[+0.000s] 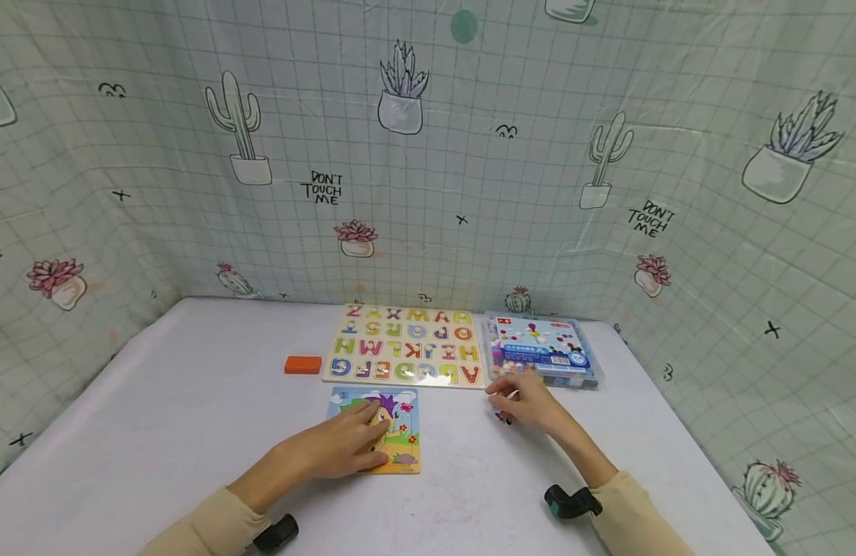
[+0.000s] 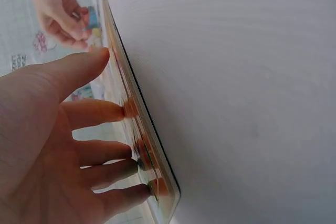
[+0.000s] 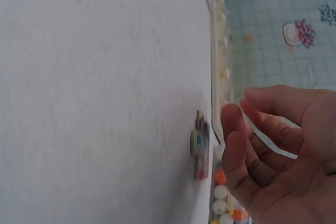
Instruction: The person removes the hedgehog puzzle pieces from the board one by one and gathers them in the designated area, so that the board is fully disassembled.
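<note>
My left hand (image 1: 337, 446) rests on a square picture puzzle (image 1: 405, 444) with a cartoon animal, flowers and a butterfly. Its fingers are spread and fairly straight, fingertips touching the picture, as the left wrist view also shows; part of the picture is hidden beneath them. To the right, my right hand (image 1: 528, 401) hovers just above a few small puzzle pieces (image 3: 200, 145) lying together on the table. The fingers of that hand are loosely bent, with nothing visible between them. In the head view the hand hides most of these pieces.
Behind the puzzle lies a wooden alphabet board (image 1: 337, 372) with colored letters. A clear plastic case (image 1: 590, 374) of colored balls stands right of it, close to the right hand. An orange block (image 1: 302, 364) sits at the left. Patterned cloth (image 1: 428, 170) encloses the table.
</note>
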Tool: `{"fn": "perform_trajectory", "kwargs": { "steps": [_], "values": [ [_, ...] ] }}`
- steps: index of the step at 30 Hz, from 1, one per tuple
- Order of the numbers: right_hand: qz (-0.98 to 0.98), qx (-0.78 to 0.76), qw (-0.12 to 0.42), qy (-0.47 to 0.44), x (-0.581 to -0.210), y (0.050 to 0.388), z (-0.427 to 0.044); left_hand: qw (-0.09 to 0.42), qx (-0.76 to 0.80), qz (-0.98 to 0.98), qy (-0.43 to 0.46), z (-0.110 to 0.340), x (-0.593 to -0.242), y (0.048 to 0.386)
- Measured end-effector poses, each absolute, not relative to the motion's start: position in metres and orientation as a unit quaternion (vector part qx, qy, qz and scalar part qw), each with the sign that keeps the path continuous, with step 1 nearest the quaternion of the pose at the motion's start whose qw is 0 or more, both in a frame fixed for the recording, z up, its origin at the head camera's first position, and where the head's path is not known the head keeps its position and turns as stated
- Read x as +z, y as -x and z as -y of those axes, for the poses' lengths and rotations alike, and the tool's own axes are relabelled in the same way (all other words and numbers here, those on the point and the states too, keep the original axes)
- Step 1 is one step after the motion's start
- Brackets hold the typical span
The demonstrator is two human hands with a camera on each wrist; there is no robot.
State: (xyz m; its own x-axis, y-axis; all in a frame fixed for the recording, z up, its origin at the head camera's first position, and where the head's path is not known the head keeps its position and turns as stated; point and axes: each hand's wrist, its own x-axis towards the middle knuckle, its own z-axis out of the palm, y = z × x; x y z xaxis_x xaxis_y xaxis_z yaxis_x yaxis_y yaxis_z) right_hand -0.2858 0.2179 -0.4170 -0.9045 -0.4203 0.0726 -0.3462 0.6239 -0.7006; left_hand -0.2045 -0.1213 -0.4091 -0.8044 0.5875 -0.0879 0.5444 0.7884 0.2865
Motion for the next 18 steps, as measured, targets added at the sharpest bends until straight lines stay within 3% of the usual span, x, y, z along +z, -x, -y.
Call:
{"fn": "perform_trajectory", "kwargs": {
  "steps": [18],
  "values": [
    [-0.882,-0.384,0.085,0.259,-0.425,0.291,-0.129,0.105,0.143,-0.953,-0.244,0.141,-0.407,0.203]
  ]
}}
